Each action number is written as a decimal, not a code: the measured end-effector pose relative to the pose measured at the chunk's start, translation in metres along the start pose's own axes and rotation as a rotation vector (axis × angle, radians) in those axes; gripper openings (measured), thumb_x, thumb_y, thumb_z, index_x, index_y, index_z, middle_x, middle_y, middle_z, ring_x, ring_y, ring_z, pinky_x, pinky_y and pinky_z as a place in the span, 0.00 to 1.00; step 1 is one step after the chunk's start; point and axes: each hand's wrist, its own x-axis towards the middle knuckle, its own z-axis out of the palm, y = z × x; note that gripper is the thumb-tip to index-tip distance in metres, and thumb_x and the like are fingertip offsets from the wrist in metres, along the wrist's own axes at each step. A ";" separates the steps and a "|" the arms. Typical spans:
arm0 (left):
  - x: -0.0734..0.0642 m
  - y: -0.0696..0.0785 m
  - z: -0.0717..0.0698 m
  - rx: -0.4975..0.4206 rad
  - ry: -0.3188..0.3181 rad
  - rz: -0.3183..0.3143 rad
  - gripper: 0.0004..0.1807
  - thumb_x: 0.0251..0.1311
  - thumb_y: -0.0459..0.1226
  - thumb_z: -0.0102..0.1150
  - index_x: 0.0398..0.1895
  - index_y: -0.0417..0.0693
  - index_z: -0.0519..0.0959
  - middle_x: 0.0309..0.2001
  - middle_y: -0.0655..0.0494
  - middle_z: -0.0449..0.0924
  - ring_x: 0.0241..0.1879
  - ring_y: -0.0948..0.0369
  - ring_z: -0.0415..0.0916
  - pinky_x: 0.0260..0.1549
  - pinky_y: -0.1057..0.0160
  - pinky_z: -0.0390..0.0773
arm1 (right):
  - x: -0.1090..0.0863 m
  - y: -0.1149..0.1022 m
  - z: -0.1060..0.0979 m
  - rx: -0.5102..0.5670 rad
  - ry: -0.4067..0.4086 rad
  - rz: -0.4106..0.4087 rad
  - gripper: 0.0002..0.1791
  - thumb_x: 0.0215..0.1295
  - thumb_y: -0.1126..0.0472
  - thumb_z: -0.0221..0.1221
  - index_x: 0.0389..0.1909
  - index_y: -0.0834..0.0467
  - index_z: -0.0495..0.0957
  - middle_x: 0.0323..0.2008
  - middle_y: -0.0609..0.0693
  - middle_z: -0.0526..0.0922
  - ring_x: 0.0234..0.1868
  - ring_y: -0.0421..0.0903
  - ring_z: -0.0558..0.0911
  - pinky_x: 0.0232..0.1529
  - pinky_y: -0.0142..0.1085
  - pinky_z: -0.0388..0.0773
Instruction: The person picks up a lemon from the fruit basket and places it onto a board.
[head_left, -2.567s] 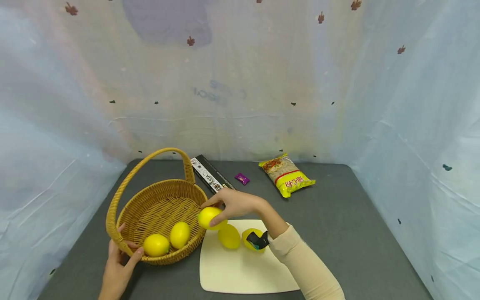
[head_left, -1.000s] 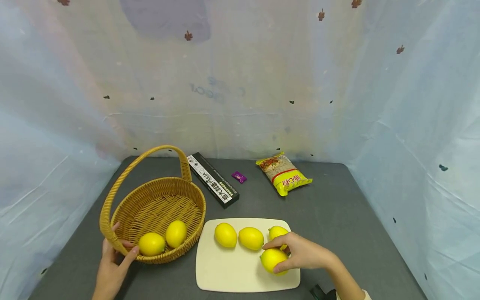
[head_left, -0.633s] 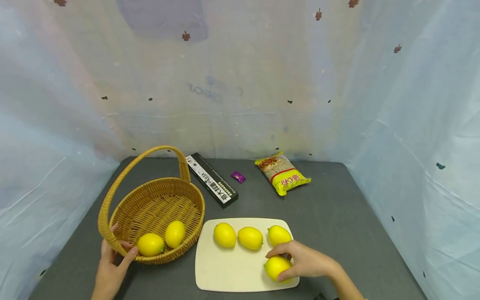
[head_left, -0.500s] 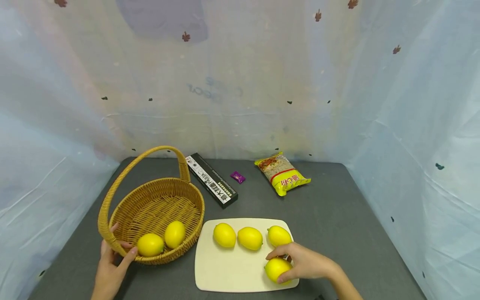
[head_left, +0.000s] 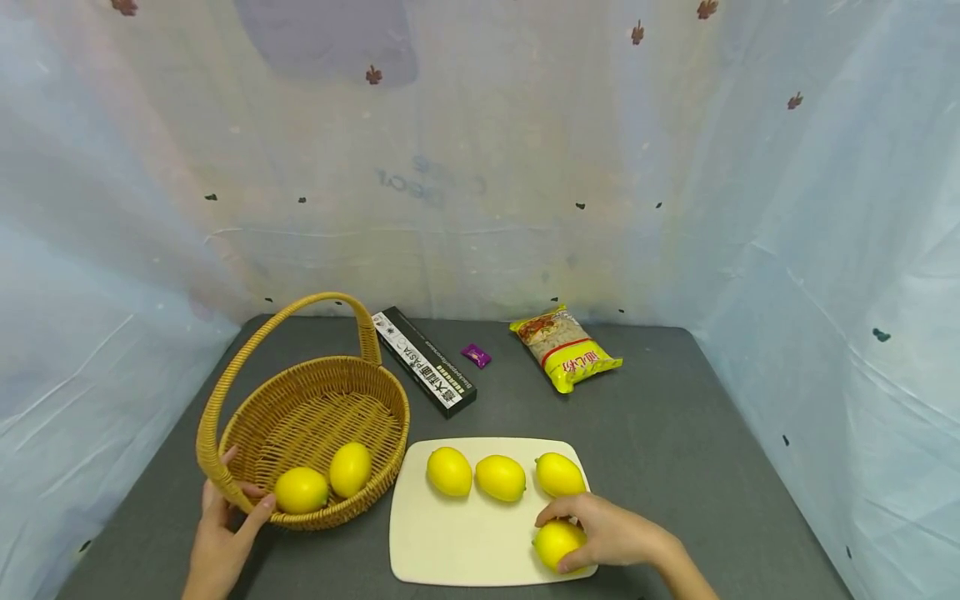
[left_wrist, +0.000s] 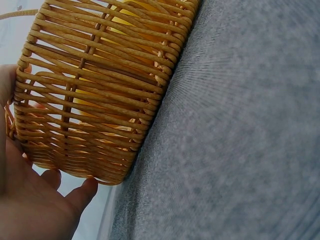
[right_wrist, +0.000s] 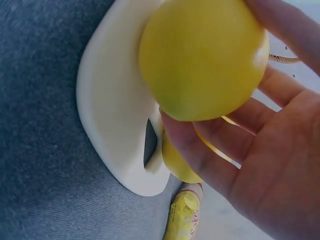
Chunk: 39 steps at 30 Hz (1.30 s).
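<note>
My left hand (head_left: 223,537) grips the near left rim of the wicker basket (head_left: 315,367), its thumb over the edge by the handle's foot. The basket stands on the table with two lemons, a left lemon (head_left: 302,490) and a right lemon (head_left: 350,469), by its near wall. At the front right corner of the white cutting board (head_left: 457,546), my right hand (head_left: 611,533) holds a lemon (right_wrist: 205,60) between thumb and fingers, close over the board. Along the board's far side sit a left lemon (head_left: 449,472), a middle lemon (head_left: 501,477) and a right lemon (head_left: 559,475).
Behind the board lies a black pasta box (head_left: 427,362), right beside the basket. A small purple wrapped candy (head_left: 476,356) and a yellow food packet (head_left: 566,347) lie farther back. Pale sheeting (head_left: 480,167) walls the grey table (head_left: 675,433) at the back and sides.
My right hand has carried the lemon from beside the basket's right rim to the board's front right corner, lately shifting it slightly nearer. My left hand keeps its hold on the basket.
</note>
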 end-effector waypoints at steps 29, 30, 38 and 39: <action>0.003 -0.001 0.000 -0.004 -0.007 0.004 0.35 0.69 0.34 0.60 0.76 0.40 0.56 0.57 0.46 0.59 0.40 0.73 0.64 0.35 0.80 0.65 | -0.001 -0.003 0.006 -0.056 -0.022 0.091 0.30 0.51 0.55 0.76 0.56 0.56 0.78 0.47 0.34 0.78 0.45 0.32 0.74 0.51 0.34 0.74; 0.004 -0.001 0.000 -0.002 -0.005 0.005 0.33 0.69 0.34 0.60 0.74 0.38 0.59 0.57 0.47 0.58 0.41 0.73 0.64 0.35 0.80 0.65 | -0.001 -0.002 0.006 -0.056 -0.022 0.089 0.30 0.51 0.56 0.76 0.56 0.56 0.78 0.48 0.35 0.78 0.45 0.32 0.74 0.51 0.33 0.74; 0.006 -0.003 0.002 0.007 0.004 0.000 0.23 0.69 0.33 0.60 0.63 0.33 0.68 0.63 0.49 0.55 0.43 0.74 0.63 0.37 0.82 0.64 | 0.000 -0.003 0.006 -0.053 -0.005 0.066 0.27 0.53 0.58 0.74 0.55 0.57 0.79 0.50 0.39 0.80 0.45 0.32 0.75 0.51 0.33 0.74; 0.006 -0.003 0.002 0.006 0.005 0.001 0.23 0.69 0.33 0.60 0.63 0.33 0.69 0.63 0.49 0.55 0.43 0.74 0.63 0.37 0.83 0.64 | 0.000 -0.003 0.006 -0.058 0.000 0.067 0.27 0.53 0.58 0.74 0.54 0.57 0.80 0.50 0.39 0.80 0.46 0.32 0.75 0.51 0.33 0.74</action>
